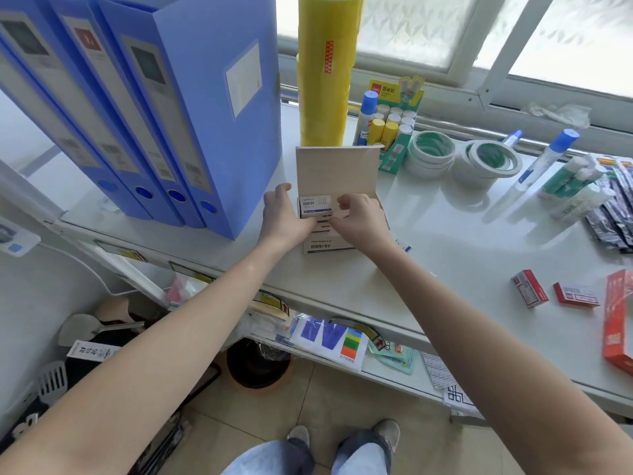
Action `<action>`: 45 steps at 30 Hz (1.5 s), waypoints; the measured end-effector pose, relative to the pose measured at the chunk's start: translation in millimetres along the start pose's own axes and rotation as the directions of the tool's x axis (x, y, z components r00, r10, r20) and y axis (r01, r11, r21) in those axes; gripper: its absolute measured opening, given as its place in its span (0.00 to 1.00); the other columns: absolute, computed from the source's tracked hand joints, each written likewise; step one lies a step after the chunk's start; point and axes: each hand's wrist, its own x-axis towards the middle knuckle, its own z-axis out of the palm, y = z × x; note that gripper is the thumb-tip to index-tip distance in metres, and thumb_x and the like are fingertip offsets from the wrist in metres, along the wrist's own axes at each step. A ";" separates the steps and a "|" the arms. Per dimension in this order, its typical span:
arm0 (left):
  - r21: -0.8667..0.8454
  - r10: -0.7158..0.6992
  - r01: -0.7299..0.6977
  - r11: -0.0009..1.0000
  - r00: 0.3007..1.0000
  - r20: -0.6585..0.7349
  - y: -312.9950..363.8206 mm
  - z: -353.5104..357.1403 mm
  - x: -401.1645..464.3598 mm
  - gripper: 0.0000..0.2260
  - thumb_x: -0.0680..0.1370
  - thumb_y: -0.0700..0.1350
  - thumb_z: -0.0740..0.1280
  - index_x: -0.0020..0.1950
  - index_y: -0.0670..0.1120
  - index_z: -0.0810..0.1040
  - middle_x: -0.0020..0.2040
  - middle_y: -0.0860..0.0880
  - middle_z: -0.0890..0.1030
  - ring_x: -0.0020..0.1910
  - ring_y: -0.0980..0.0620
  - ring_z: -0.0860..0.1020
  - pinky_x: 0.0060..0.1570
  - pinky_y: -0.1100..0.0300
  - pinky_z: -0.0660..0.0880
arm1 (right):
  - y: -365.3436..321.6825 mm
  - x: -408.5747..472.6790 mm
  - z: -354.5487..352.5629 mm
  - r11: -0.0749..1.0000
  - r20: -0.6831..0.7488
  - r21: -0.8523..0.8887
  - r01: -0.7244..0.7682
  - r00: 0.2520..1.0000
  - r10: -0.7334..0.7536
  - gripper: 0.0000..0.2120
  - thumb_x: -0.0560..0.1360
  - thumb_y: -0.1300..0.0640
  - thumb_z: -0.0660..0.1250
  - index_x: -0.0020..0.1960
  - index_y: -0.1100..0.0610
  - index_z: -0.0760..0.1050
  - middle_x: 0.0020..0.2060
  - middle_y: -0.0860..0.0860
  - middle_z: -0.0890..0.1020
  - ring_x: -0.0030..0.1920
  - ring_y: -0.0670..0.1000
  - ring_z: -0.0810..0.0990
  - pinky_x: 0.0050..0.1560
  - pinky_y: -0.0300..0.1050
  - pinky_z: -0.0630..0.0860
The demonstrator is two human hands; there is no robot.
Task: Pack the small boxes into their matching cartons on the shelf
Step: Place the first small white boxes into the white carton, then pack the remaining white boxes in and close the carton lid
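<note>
A brown carton [337, 169] stands on the white shelf [445, 228] with its lid flipped up and back. Small white boxes [315, 204] with blue print fill it in a row. My left hand [286, 217] grips the carton's left side, thumb at the front. My right hand [359, 219] pinches the top edge of the rear small white box inside the carton. Two small red boxes [529, 287] [576, 294] lie loose at the shelf's right front, next to a long red carton [618, 323] at the right edge.
Blue file boxes [191, 108] stand left of the carton, a tall stack of yellow tape rolls [323, 73] behind it. Glue sticks [394, 125], white tape rolls [431, 152], correction pens and dark packets lie to the right. A lower shelf holds papers.
</note>
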 end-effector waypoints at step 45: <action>-0.073 0.639 -0.645 0.761 0.725 0.256 73.1 63.2 -29.0 0.21 0.71 0.47 0.73 0.62 0.46 0.73 0.54 0.43 0.74 0.50 0.50 0.74 0.53 0.56 0.75 | 97.1 -76.2 -94.6 0.333 0.129 0.924 -0.190 0.972 0.199 0.08 0.77 0.63 0.60 0.54 0.54 0.70 0.47 0.57 0.78 0.44 0.55 0.79 0.57 0.50 0.76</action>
